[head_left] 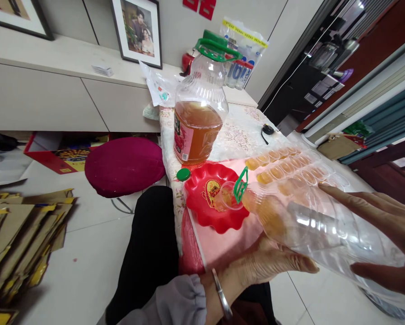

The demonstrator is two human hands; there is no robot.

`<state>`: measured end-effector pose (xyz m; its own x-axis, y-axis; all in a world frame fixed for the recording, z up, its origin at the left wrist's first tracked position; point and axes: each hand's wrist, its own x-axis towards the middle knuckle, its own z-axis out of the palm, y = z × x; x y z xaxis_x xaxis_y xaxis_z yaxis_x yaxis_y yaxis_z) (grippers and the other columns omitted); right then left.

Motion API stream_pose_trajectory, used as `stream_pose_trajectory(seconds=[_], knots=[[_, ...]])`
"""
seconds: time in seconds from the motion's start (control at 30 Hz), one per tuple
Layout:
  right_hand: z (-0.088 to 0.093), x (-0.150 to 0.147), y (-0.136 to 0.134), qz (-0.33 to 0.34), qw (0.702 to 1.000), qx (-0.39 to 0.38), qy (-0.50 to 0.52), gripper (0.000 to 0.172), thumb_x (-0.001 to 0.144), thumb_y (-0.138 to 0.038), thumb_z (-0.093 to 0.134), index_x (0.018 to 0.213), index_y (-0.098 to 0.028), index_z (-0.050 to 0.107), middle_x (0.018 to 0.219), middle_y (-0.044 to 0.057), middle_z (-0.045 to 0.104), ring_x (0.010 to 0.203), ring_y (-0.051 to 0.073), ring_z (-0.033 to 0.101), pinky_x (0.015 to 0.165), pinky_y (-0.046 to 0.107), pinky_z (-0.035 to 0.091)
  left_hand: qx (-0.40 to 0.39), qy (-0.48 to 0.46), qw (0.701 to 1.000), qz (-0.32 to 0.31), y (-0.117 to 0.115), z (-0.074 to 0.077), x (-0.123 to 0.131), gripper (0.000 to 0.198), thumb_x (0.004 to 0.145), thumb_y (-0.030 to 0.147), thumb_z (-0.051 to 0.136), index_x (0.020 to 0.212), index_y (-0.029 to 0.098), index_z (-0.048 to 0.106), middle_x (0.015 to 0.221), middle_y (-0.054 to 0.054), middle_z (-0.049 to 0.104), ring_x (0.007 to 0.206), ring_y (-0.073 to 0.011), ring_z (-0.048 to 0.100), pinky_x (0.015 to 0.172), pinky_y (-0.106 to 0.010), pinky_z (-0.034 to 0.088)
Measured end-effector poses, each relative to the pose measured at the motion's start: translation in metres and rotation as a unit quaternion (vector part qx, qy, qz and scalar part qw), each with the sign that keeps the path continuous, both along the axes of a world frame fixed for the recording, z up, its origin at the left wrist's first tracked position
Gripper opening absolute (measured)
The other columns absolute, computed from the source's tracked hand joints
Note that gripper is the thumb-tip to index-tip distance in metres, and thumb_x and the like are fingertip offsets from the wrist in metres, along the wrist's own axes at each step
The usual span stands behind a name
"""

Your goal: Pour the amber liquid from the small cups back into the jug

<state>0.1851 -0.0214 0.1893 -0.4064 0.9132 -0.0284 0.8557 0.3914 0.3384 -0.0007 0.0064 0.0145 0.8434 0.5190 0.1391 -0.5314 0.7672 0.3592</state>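
A large clear plastic bottle (310, 221) with a green handle ring (241, 185) at its neck lies tilted, mouth lower and to the left. Amber liquid has gathered at its neck end. My left hand (273, 262), a bracelet at the wrist, supports its lower side near the shoulder. My right hand (388, 216) grips it around the base end, fingers spread along the body. The mouth is at a small clear plastic cup (227, 196) with amber liquid, on a red scalloped plate (216, 221). A green cap (183, 174) sits beside the plate.
Several rows of clear cups with amber liquid (283, 164) stand on the table. Behind the plate is a big green-capped bottle (198, 131), partly full. A tape measure (267, 129) lies farther back. A magenta stool (124, 167) and flattened cardboard (19, 239) are at left.
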Motion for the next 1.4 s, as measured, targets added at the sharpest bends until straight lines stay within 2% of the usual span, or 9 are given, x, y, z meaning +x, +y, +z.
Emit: stream_pose_trajectory(seconds=[0.27, 0.53, 0.67, 0.83, 0.93, 1.13, 1.4], knots=[[-0.0011, -0.0005, -0.0008, -0.006, 1.0, -0.005, 0.01, 0.093, 0.082, -0.066, 0.058, 0.162, -0.032, 0.027, 0.148, 0.013, 0.061, 0.122, 0.043, 0.067, 0.087, 0.064, 0.063, 0.008, 0.008, 1.0, 0.0, -0.0002, 0.0027, -0.0032, 0.073, 0.057, 0.031, 0.098, 0.124, 0.022, 0.071, 0.128, -0.01, 0.069, 0.134, -0.0333, 0.056, 0.12, -0.053, 0.035], [-0.0001, -0.002, 0.0009, 0.008, 1.0, 0.006, 0.01, 0.092, 0.082, -0.065, 0.058, 0.162, -0.032, 0.027, 0.146, 0.013, 0.063, 0.118, 0.044, 0.069, 0.082, 0.063, 0.064, 0.001, -0.004, 1.0, -0.002, -0.001, 0.0007, -0.0016, 0.064, 0.057, 0.028, 0.099, 0.115, 0.02, 0.074, 0.115, -0.007, 0.069, 0.128, -0.0276, 0.059, 0.119, -0.048, 0.036], [-0.0002, -0.0002, -0.0005, -0.013, 1.0, -0.004, 0.006, 0.094, 0.081, -0.065, 0.06, 0.163, -0.033, 0.025, 0.146, 0.014, 0.062, 0.12, 0.045, 0.067, 0.086, 0.065, 0.062, 0.0, -0.006, 1.0, 0.001, 0.0002, 0.0002, -0.0014, 0.063, 0.056, 0.028, 0.099, 0.113, 0.02, 0.074, 0.118, -0.007, 0.069, 0.133, -0.0304, 0.056, 0.12, -0.049, 0.034], [-0.001, 0.0005, -0.0006, -0.004, 1.0, -0.003, 0.006, 0.094, 0.082, -0.065, 0.059, 0.163, -0.033, 0.024, 0.146, 0.014, 0.062, 0.121, 0.046, 0.066, 0.085, 0.065, 0.062, 0.006, -0.002, 1.0, -0.004, 0.0, -0.002, -0.001, 0.064, 0.054, 0.023, 0.098, 0.113, 0.021, 0.074, 0.118, -0.007, 0.07, 0.139, -0.037, 0.05, 0.119, -0.051, 0.035], [-0.0011, -0.0003, 0.0008, -0.001, 1.0, -0.001, 0.002, 0.092, 0.083, -0.065, 0.057, 0.163, -0.032, 0.025, 0.142, 0.015, 0.065, 0.118, 0.045, 0.068, 0.083, 0.064, 0.063, 0.007, 0.006, 1.0, 0.002, -0.0005, -0.0022, -0.0006, 0.059, 0.057, 0.027, 0.097, 0.111, 0.021, 0.074, 0.115, -0.006, 0.07, 0.138, -0.039, 0.052, 0.116, -0.051, 0.036], [-0.0008, -0.0016, 0.0017, 0.007, 1.0, 0.002, 0.004, 0.088, 0.085, -0.063, 0.056, 0.162, -0.031, 0.026, 0.143, 0.017, 0.063, 0.12, 0.045, 0.067, 0.084, 0.065, 0.063, 0.014, 0.004, 1.0, 0.002, -0.0002, 0.0008, -0.0026, 0.059, 0.056, 0.024, 0.097, 0.11, 0.021, 0.074, 0.114, -0.005, 0.07, 0.137, -0.0361, 0.053, 0.116, -0.046, 0.037], [0.0014, -0.001, -0.0006, 0.014, 1.0, 0.002, -0.003, 0.091, 0.085, -0.065, 0.055, 0.163, -0.033, 0.022, 0.14, 0.016, 0.065, 0.118, 0.046, 0.068, 0.083, 0.064, 0.063, 0.012, 0.01, 1.0, -0.007, 0.0008, 0.0021, -0.0044, 0.066, 0.055, 0.024, 0.098, 0.115, 0.023, 0.073, 0.12, -0.006, 0.071, 0.14, -0.0381, 0.051, 0.119, -0.05, 0.036]])
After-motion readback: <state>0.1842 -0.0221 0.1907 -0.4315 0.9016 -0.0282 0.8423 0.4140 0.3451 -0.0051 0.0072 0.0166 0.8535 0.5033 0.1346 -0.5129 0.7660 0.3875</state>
